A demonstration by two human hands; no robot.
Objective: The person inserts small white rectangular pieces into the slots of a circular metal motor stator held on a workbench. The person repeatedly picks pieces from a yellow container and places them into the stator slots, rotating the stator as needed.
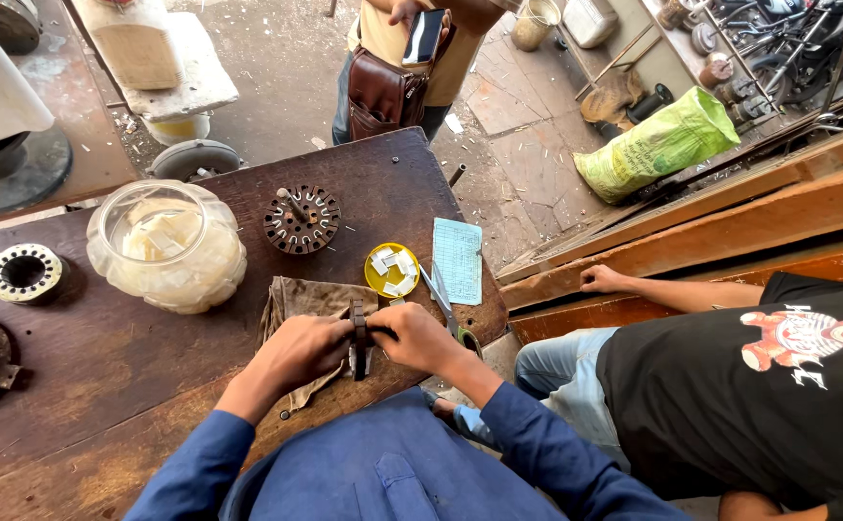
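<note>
both hands, left hand [304,349] and right hand [412,336], clamp the dark round slotted metal ring [359,338] upright over the brown cloth [305,299]; a slip could likely roll it off the near table edge.

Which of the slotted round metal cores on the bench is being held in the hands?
The small dark core, edge-up over the brown cloth, pinched between left hand and right hand. The others lie flat and untouched.

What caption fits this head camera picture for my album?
Both hands, left hand and right hand, grip a dark metal ring over a cloth on a wooden workbench.
</note>
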